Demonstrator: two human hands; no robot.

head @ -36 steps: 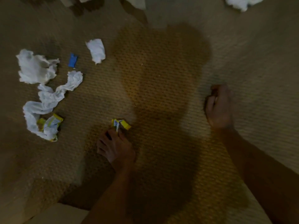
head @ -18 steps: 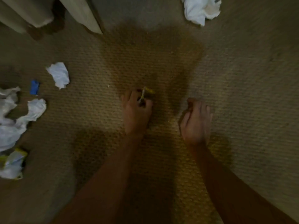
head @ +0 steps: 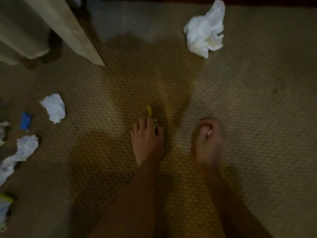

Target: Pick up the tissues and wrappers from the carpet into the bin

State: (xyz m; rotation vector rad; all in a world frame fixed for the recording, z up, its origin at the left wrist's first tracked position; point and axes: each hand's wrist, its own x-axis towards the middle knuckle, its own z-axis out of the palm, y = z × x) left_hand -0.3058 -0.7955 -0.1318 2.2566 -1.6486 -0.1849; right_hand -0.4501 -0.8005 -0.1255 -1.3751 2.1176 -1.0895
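My left hand hovers over the middle of the carpet and pinches a small yellow wrapper, which sticks up past my fingertips. To its right, my right hand is blurred, its fingers curled round a small pale scrap. Ahead of my right hand lies a big crumpled white tissue. At the left are a smaller white tissue, a blue wrapper and a long twisted tissue. A yellow and white wrapper sits at the lower left edge. No bin is in view.
A pale furniture panel slants down from the top left, with a cloth-like edge beside it. Woven tan carpet covers the floor; my shadow darkens its middle.
My left hand took the yellow wrapper off the carpet and lifted it forward. My right hand came in closer to the left one. The view shifted, so the litter slid left.
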